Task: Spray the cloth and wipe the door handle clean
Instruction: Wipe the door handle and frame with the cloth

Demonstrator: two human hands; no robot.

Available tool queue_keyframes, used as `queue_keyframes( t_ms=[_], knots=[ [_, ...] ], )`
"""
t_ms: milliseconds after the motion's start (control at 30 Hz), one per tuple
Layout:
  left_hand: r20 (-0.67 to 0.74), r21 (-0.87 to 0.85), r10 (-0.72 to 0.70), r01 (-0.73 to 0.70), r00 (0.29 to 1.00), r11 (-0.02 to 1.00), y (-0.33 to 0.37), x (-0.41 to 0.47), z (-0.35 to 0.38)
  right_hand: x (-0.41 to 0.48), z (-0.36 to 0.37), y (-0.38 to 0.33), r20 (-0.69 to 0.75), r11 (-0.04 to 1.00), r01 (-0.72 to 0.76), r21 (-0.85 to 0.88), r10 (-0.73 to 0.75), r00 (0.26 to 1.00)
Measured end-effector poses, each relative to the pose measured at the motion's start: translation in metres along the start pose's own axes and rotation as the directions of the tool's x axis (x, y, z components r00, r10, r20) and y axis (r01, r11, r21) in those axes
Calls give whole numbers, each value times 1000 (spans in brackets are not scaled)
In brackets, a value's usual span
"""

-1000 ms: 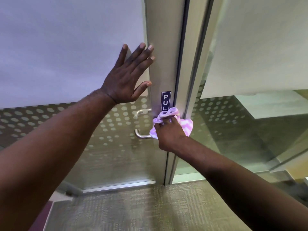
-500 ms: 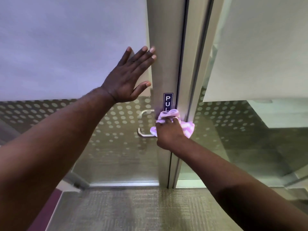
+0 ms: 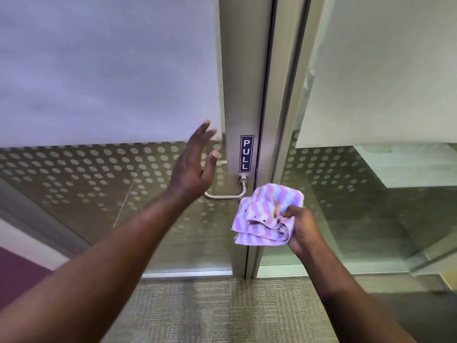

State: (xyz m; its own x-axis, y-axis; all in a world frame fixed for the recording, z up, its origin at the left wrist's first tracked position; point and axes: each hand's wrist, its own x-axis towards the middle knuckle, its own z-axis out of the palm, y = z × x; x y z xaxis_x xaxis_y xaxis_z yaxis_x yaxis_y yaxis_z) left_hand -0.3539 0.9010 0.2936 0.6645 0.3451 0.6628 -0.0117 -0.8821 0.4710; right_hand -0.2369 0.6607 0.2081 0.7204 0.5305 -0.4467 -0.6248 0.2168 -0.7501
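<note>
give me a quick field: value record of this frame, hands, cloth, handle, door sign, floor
left hand: left hand open, fingers spread, raised in front of the glass door, partly covering the handle's left end
right hand: right hand gripping the cloth, below and right of the handle
cloth: pink and white striped cloth bunched up, with dark spots; contact with the handle unclear
handle: metal lever door handle horizontal, exposed
door sign: PULL label on the metal door frame, above the handle
floor: carpet
</note>
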Motion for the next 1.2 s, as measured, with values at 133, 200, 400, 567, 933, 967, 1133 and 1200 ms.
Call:
queue_keyframes(
  t_ms=[133, 200, 400, 567, 933, 967, 1133, 1200],
  knots=[
    [133, -353, -515, 526, 847, 774, 7, -67, 39, -2, -5, 15, 108, 970, -116, 212, 94, 990],
    [345, -477, -617, 698, 708, 535, 10, -90, 52, -4, -4, 19, 183, 954, -150, 258, 104, 978],
    [700, -610, -397, 786, 594, 99, 18, -98, 53, -10, 3, 20, 313, 966, -182, 183, 118, 942],
    [737, -383, -394, 820, 549, 425, 16, -83, 38, -8, 8, 10, 308, 1000, -12, -10, 15, 951],
    [550, -331, -648, 850, 527, 411, 26, -81, 45, -22, 19, 19, 543, 614, 647, -453, -386, 746],
    [580, -360, -649, 870, 492, 338, 26, -82, 44, -21, 19, 21, 509, 652, 608, -452, -372, 776],
    [661, -460, -599, 875, 452, 151, 23, -78, 40, -14, 21, 43, 436, 499, 614, -612, -434, 788],
    [673, -500, -565, 857, 477, 127, 20, -74, 37, -14, 24, 47, 432, 546, 587, -598, -397, 810]
  ],
)
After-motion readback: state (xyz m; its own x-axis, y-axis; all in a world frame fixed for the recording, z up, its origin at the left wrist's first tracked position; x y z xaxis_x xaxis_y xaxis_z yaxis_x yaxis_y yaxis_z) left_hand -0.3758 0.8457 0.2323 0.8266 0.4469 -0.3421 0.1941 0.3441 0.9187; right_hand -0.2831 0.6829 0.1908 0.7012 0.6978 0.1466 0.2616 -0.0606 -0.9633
